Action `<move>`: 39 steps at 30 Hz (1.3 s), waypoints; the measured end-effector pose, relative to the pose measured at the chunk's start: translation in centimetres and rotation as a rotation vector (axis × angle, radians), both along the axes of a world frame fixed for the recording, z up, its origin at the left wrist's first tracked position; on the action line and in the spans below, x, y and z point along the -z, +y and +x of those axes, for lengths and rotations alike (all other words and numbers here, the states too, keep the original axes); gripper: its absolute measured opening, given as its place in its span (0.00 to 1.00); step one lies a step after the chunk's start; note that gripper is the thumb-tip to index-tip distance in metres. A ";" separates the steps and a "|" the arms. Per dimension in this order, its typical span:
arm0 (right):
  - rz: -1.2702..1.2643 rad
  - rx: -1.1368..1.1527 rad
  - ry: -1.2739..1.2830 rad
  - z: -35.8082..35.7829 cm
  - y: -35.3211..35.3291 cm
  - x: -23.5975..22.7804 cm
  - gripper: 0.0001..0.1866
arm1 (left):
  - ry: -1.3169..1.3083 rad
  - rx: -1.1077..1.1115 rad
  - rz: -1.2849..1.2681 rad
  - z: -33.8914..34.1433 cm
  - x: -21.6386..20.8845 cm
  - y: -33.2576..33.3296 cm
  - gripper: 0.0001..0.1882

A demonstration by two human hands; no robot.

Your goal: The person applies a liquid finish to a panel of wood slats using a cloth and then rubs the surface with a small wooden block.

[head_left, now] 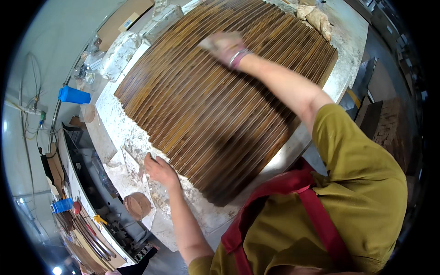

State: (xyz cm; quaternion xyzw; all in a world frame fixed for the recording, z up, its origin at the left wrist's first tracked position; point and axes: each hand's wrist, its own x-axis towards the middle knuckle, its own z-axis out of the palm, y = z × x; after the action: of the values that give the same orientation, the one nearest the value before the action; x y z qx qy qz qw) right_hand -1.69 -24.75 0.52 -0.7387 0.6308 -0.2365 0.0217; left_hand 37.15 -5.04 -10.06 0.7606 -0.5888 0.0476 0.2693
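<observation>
Head view: brown slatted wood panel (197, 123) lies flat on a stained white table (123, 114), slats running diagonally, jagged stepped edges along both slat ends. Right hand (224, 48) is out over the upper part of the panel, arm stretched across it, maroon cuff and a band at the wrist. Hand is motion-blurred; looks like a pale cloth or glove there, but can't tell whether it's gripping anything. Left hand (161, 173) is by the panel's near-left edge, fingers loose and spread, no grip on the panel. Round brown tub (137, 206) sits on the table just below-left of that hand. Blue cup (74, 95) stands off to the left, pale wrapped blocks (120, 56) by the upper-left edge, crumpled tan bundle (316, 19) at the panel's upper-right edge. Wearer has an olive shirt (366, 178) and red apron (325, 220).
</observation>
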 end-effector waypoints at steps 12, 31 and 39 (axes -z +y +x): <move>0.112 0.198 0.004 -7.8 -0.5 1.3 0.18 | -0.029 0.042 0.009 0.3 0.5 -0.7 0.16; 0.093 -0.192 0.146 1.5 10.8 -2.9 0.09 | -0.108 -0.002 0.093 0.4 0.8 -0.6 0.17; -0.140 0.152 0.216 -14.5 6.9 2.1 0.15 | -0.079 0.003 0.054 -0.4 0.5 -1.3 0.16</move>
State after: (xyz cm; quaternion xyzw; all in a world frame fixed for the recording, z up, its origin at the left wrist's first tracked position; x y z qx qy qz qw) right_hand -16.22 -17.90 -1.56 -0.7096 0.6656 -0.2000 -0.1158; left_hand 36.76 -6.31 -10.56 0.7644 -0.6011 0.0612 0.2251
